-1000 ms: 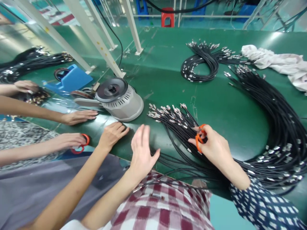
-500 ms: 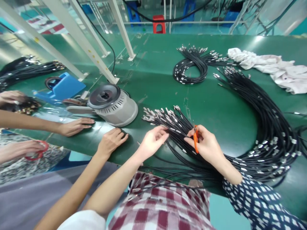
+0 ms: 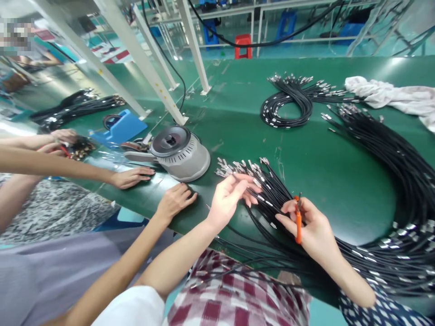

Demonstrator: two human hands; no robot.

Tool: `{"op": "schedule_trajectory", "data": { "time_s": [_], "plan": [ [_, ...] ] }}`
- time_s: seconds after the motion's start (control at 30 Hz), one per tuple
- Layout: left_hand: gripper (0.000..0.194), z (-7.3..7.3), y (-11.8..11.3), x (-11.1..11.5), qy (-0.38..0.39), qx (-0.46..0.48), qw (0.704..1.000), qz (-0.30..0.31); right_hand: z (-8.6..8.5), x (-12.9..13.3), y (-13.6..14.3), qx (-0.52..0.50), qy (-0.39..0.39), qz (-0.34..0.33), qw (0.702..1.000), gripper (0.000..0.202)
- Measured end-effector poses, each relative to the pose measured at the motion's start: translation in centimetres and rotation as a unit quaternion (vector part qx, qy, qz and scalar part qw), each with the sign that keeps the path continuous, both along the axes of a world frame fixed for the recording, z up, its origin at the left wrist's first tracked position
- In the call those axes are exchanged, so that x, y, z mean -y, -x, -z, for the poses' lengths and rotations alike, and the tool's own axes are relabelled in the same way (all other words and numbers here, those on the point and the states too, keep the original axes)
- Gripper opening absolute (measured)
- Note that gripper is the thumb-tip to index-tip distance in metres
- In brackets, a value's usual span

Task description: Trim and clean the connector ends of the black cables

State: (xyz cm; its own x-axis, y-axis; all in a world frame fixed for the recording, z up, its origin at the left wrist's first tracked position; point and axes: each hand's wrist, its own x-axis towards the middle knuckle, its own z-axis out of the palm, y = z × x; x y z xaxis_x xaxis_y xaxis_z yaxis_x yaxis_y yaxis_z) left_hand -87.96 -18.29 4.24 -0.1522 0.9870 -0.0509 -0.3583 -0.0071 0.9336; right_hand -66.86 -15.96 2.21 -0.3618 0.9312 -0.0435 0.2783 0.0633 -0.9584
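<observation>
A bundle of black cables (image 3: 272, 192) with silver metal tips and white labels lies across the green table in front of me. At its tip end, my left hand (image 3: 231, 197) is closed, thumb against fingers, at a black cable near the bundle's top. My right hand (image 3: 316, 226) is wrapped round small orange-handled snips (image 3: 298, 224), which stand upright in the palm with the short metal blades pointing up. Its thumb and forefinger reach to the cables. Whether they also pinch one is hidden.
A co-worker's hands (image 3: 175, 201) rest at the table edge on my left. Beyond them stand a grey round machine (image 3: 183, 158) and a blue tape dispenser (image 3: 120, 129). A coiled cable bundle (image 3: 288, 106), a white cloth (image 3: 384, 93) and a thick cable bundle (image 3: 390, 167) lie further off.
The view has swung left, so things sit further right and lower. My left hand has moved in over the cable bundle and its fingers have closed. The snips stay in my right hand.
</observation>
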Motion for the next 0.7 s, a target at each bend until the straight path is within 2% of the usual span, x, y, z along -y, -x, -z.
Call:
{"op": "schedule_trajectory", "data": {
  "time_s": [0.07, 0.17, 0.27, 0.4, 0.5, 0.6, 0.7],
  "plan": [
    [0.031, 0.2, 0.2, 0.0, 0.008, -0.024, 1.0, -0.018, 0.2, 0.1, -0.1, 0.013, -0.011, 0.012, 1.0, 0.031],
    [0.031, 0.5, 0.3, 0.1, 0.006, -0.049, 0.996, -0.077, 0.6, 0.1, -0.1, 0.032, -0.021, 0.052, 0.998, 0.031],
    [0.029, 0.5, 0.3, 0.2, -0.015, -0.016, 0.993, -0.118, 1.3, -0.6, -0.1, 0.039, -0.028, 0.07, 0.996, 0.03],
    [0.023, -0.4, 0.4, 1.0, -0.02, 0.047, 0.991, -0.123, 1.5, -1.8, 0.0, 0.059, -0.058, 0.07, 0.994, 0.032],
    [0.023, -1.4, 0.8, 1.9, -0.002, 0.056, 0.996, -0.071, 0.0, -2.1, 0.0, 0.072, -0.073, 0.064, 0.993, 0.032],
    [0.031, -2.2, 1.0, 2.8, 0.044, 0.003, 0.998, 0.038, -2.4, -1.9, -0.3, 0.081, -0.097, -0.015, 0.992, 0.028],
    [0.036, -2.8, 0.7, 3.2, 0.072, -0.072, 0.986, 0.129, -4.6, -1.5, -0.6, 0.117, -0.155, -0.084, 0.977, 0.028]
  ]
}}
